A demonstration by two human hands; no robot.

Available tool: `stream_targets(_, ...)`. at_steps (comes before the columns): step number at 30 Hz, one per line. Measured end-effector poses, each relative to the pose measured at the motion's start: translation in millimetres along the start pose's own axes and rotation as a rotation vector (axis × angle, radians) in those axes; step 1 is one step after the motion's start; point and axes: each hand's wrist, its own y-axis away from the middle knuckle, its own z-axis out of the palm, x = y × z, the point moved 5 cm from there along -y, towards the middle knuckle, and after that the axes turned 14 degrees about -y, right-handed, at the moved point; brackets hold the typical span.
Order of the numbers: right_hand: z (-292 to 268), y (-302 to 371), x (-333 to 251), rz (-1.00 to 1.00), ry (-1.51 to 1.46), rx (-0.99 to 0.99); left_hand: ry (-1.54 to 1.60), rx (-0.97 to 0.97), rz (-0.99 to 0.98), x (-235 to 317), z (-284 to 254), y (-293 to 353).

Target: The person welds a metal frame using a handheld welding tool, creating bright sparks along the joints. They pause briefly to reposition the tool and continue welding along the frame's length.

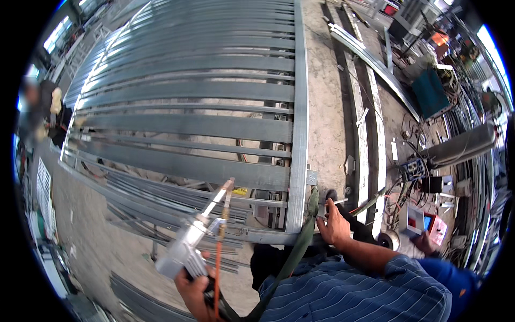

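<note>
My left hand point(194, 290) is wrapped round the dark grip of a silver handheld welding gun point(188, 241). The gun's copper-coloured tip points up and away, over the near slats of a large grey metal frame point(298, 118). A thin orange tube point(218, 268) runs up along the gun to its nozzle. At the frame's near right corner is my right hand point(336, 225), fingers bent, with a thin pale stick point(339, 201) between them. Beside this hand a green sheathed cable point(306, 236) drapes across my front.
Long metal bars point(155, 198) lie beneath and left of the frame. White-topped rails point(365, 139) run along the floor at right, near a teal machine point(431, 94) and a grey cylinder point(464, 144). Another person's hand point(426, 244) is by a red box point(437, 228); a person point(45, 107) is far left.
</note>
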Motion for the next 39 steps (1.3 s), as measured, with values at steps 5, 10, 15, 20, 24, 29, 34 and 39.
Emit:
stream_targets(5,1,0,-3,-0.088,0.0,0.083,0.071,-0.144,0.328,-31,-77,-99)
stream_targets(10,4,5,-10,-0.075,0.025,0.123,0.018,-0.076,0.225,-51,-100,-162)
stream_targets(15,-4,10,-8,-0.116,0.018,0.203,0.063,-0.115,0.186,-71,-98,-204)
stream_targets(20,-6,18,-12,-0.063,0.057,0.203,0.112,-0.11,0.15,-88,-98,-225)
stream_targets(24,-5,21,-16,-0.061,0.084,0.221,0.057,-0.028,0.179,-93,-102,-223)
stream_targets(29,-6,22,-21,-0.053,0.086,0.247,0.017,0.0,0.26,-93,-101,-216)
stream_targets(34,3,22,-12,-0.18,-0.006,0.344,0.053,0.019,0.317,-95,-102,-215)
stream_targets(39,-10,50,-50,-0.436,-0.632,0.515,-0.056,-0.036,0.297,-105,-90,-227)
